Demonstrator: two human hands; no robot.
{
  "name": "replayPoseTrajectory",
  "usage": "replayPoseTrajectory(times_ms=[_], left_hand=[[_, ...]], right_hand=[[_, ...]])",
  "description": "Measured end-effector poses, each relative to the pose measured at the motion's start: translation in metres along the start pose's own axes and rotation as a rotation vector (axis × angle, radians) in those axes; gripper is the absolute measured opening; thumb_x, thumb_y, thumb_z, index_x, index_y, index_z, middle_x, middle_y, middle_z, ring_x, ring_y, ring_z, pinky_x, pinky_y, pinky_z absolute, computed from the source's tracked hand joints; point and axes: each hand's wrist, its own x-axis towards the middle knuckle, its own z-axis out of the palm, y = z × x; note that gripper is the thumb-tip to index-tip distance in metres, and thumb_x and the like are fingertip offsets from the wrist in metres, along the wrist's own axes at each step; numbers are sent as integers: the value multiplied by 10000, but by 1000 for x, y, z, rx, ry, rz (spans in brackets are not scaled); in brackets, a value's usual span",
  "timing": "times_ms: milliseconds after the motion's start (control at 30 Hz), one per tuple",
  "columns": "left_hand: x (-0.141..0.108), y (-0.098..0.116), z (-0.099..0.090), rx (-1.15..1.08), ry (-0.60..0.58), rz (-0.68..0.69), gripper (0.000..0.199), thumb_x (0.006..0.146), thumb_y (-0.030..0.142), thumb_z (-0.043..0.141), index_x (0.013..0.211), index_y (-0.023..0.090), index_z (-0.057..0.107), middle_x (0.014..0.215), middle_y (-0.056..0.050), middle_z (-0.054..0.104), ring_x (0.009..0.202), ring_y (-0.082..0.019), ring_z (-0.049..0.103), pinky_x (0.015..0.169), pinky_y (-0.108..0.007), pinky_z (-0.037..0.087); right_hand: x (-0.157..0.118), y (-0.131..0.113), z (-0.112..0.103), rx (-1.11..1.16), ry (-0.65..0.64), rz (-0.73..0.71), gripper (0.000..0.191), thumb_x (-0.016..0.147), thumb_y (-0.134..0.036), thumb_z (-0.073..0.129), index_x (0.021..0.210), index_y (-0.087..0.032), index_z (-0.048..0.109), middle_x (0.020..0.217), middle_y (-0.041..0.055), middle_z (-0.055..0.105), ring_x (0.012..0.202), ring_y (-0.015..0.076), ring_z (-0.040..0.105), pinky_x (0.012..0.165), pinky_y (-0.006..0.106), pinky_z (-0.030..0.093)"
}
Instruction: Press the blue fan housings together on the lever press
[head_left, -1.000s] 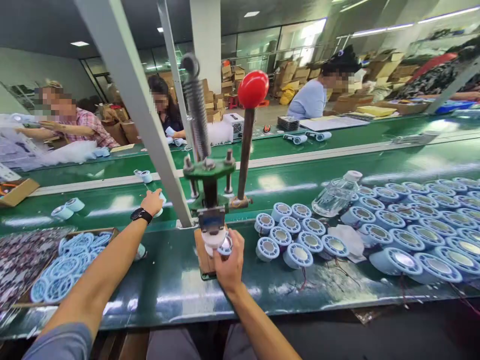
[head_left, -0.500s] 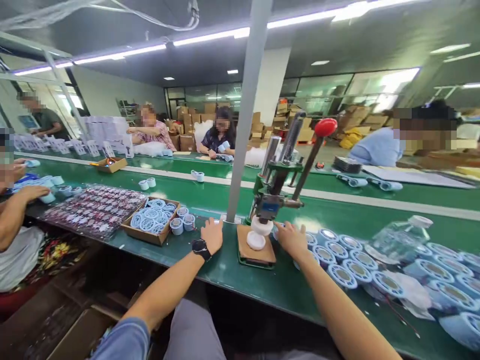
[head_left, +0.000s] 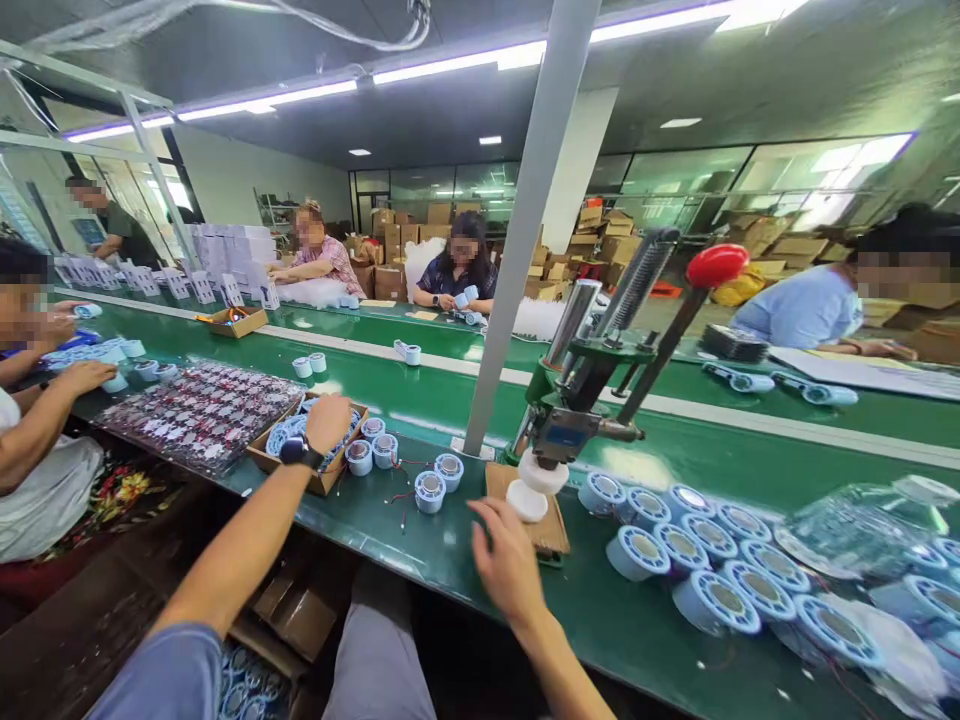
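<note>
My left hand (head_left: 328, 425) reaches into a cardboard box (head_left: 324, 484) of light-blue plastic rings (head_left: 289, 437); its fingertips are hidden, so I cannot tell whether it holds a ring. My right hand (head_left: 506, 560) is open with fingers apart, at the front left of the hand press (head_left: 566, 430). The press has a red-knobbed lever (head_left: 716, 267). Below its white upper die (head_left: 543, 470) is a round white seat (head_left: 526, 502) on a brown base plate (head_left: 555, 530). Two light-blue round housings with metal discs (head_left: 430, 491) stand between my hands, with thin wires beside them.
Many similar housings (head_left: 705, 540) crowd the bench right of the press, near a clear plastic bottle (head_left: 862, 525). A sheet of small wired parts (head_left: 202, 415) lies left of the box. A grey post (head_left: 517, 260) rises behind the bench. Co-workers sit left and across.
My left hand has moved left from the post to the ring box. My right hand has come from the press's right side to its front left. Two housings now show left of the press.
</note>
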Motion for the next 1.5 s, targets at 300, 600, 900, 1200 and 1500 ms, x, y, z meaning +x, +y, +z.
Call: replayPoseTrajectory(times_ms=[300,600,900,1200,1500], left_hand=[[25,-26,22,103,-64,-6,219,857,309,585,883,120,692,1069,-201,674,1135,-324,568,938,-414,450],[26,-27,-3,112,73,-24,354,915,285,423,958,91,717,1053,-229,650,1086,-357,572,932,-431,454],[-105,95,70,-454,64,320,289,937,265,466,1054,210,724,1020,-68,715,936,-219,640,888,-339,516],[-129,102,110,-506,3,472,398,912,268,561,1307,260,609,1311,-74,613,1203,-255,527,1049,-453,438],[-141,116,109,-439,-9,423,714,814,324,716,1462,213,436,1336,-126,583,1232,-307,493,1037,-486,417]], right_hand=[[13,-51,63,-52,-162,71,328,843,-192,664,1162,-266,652,1278,136,552,1088,297,544,857,457,537],[-61,-5,-8,274,-31,193,18,870,-172,577,874,-187,588,1156,102,580,1073,208,592,929,355,526],[-66,5,-18,346,69,288,181,846,-198,613,1022,-175,645,1145,114,582,1080,201,591,949,343,520],[-74,5,-20,347,81,300,289,837,-195,611,1123,-203,651,1246,116,572,1169,227,582,1000,373,513],[-78,5,-26,316,47,346,389,847,-196,616,1235,-209,588,1244,99,613,1183,222,602,1007,365,527]])
